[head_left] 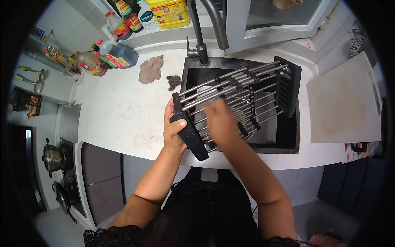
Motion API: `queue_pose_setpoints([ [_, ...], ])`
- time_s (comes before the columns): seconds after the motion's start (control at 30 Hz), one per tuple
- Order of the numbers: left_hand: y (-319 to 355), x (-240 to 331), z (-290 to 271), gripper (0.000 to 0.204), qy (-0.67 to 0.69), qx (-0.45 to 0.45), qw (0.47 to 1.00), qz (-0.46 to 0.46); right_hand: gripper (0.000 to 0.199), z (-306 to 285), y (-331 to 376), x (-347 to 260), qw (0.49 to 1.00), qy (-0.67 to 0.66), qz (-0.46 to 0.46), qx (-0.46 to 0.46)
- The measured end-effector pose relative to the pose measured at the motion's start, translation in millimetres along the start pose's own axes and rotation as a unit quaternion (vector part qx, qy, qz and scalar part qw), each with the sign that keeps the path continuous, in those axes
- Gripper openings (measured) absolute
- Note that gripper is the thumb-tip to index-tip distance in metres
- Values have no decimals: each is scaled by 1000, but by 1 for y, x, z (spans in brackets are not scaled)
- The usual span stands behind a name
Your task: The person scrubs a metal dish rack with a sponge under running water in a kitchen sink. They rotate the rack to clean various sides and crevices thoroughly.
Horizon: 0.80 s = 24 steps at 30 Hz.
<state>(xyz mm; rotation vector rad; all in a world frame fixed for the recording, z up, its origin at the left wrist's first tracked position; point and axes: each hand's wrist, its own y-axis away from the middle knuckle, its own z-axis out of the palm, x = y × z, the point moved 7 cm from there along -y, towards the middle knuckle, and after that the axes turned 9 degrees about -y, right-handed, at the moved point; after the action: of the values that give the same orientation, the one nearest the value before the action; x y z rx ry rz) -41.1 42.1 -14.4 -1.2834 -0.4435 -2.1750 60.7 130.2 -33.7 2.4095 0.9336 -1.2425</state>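
A dish rack of thin metal rods with black plastic ends lies tilted over the dark sink. My left hand grips its near-left black end, thumb on top and fingers behind. Over the rods beside that end is my right hand, smeared by motion, its fingers bent toward the metal. Whether anything is in that hand is hidden by the blur. The rack's far end reaches the sink's right side.
Behind the sink stands a dark faucet. Left of it on the white counter lie a dark scouring pad and a pinkish cloth, with bottles farther back. A cutting board is at the right.
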Motion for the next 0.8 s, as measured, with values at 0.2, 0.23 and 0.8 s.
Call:
queue_pose_setpoints([
  [0.2,0,-4,2,76,45,-34,998,-8,22,17,17,-36,983,28,-180,-10],
  [0.23,0,-3,1,75,31,-28,999,-4,23,11,16,-35,982,48,-181,-3],
  [0.8,12,4,6,85,-52,33,998,-17,20,-29,-10,6,996,-48,75,30],
])
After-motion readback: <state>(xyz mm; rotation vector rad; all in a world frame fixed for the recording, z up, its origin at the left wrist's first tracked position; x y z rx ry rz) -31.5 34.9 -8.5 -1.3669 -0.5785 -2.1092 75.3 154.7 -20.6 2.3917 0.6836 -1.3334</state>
